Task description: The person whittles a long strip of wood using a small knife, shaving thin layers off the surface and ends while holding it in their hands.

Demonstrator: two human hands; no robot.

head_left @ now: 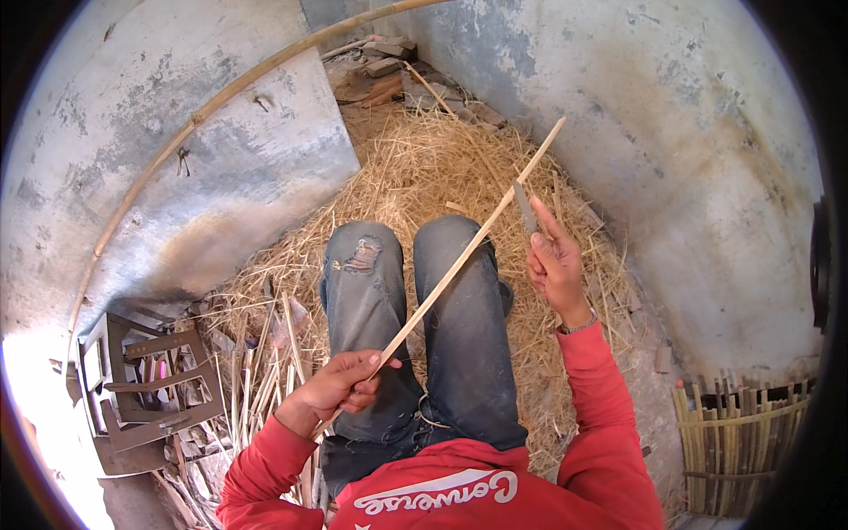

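Rough, stained grey plaster walls [671, 132] close in a narrow corner whose floor is heaped with dry yellow straw [424, 168]. A long bent bamboo pole [190, 124] leans along the left wall from nine toward twelve o'clock, and broken bricks and wood scraps [380, 71] lie at twelve. At eight o'clock sits a dark metal frame [146, 380], with a bundle of split bamboo sticks [256, 371] just beside it. A woven bamboo basket [738, 442] with upright slats stands at four o'clock.

The person sits with legs in worn blue jeans [442, 336] stretched over the straw, wearing red sleeves. The left hand [340, 389], near six o'clock, has its fingers curled tight around the lower end of a thin, pale, straight bamboo strip [459, 265], which rises across the knees toward one o'clock. The right hand [556, 265], at three o'clock, grips a small dull-bladed knife [526, 208], its blade touching the strip.
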